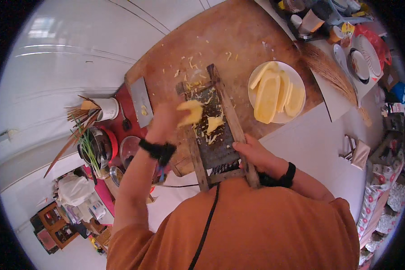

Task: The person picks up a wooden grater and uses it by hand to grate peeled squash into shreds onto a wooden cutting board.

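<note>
My left hand [167, 119], blurred, holds a pale yellow piece of peeled squash or similar vegetable [191, 112] over the left rail of a wooden-framed metal grater [210, 148]. Around my right hand's grip [251, 152] is the grater's right wooden rail [234, 118], near its lower end. The frame slants from the tabletop towards my body. Another yellow chunk [215, 124] lies on the grating plate among shreds. To the right, a white plate [276, 122] holds several long, hollowed yellow pieces [268, 96].
Yellow shreds [190, 62] are scattered on the brown wooden table [236, 30]. A broad metal blade [141, 101] lies at its left edge with scraps on it. Further left are a white container of sticks [108, 108] and green onions [89, 152]. A straw broom [330, 72] lies right.
</note>
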Demonstrator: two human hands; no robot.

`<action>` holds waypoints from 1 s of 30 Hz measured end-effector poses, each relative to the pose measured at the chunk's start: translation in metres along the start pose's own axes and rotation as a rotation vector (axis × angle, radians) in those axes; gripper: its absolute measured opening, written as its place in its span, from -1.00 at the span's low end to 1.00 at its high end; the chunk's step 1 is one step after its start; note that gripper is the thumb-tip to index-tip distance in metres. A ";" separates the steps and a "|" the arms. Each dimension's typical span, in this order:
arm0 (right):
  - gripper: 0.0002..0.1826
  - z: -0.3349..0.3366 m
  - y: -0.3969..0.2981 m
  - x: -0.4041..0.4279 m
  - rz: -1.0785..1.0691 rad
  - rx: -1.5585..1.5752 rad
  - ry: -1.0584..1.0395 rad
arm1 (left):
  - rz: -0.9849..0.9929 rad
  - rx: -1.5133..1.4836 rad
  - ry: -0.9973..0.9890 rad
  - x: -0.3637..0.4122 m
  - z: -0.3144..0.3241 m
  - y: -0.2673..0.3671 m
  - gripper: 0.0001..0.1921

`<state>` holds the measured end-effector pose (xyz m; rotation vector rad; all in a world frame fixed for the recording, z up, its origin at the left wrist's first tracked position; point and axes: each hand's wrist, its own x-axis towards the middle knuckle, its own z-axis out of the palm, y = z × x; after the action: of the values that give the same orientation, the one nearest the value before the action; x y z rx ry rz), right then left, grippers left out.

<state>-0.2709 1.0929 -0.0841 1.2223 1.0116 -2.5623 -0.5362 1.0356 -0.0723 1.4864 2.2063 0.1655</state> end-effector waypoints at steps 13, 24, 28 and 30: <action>-0.60 -0.002 -0.002 0.004 0.034 -0.002 0.010 | -0.108 -0.105 0.307 0.005 0.015 -0.006 -0.66; -0.59 0.000 -0.003 0.003 0.038 0.001 -0.006 | 0.067 -0.194 0.315 -0.015 0.015 0.010 -0.58; -0.60 0.000 -0.005 0.001 0.017 0.020 -0.010 | 0.058 -0.086 0.273 -0.035 -0.002 0.031 -0.55; -0.61 0.000 -0.004 0.000 0.020 0.023 -0.010 | 0.027 -0.022 0.233 -0.035 -0.001 0.040 -0.55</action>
<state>-0.2731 1.0960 -0.0820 1.2179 0.9661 -2.5692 -0.4923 1.0202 -0.0459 1.5527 2.3565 0.3890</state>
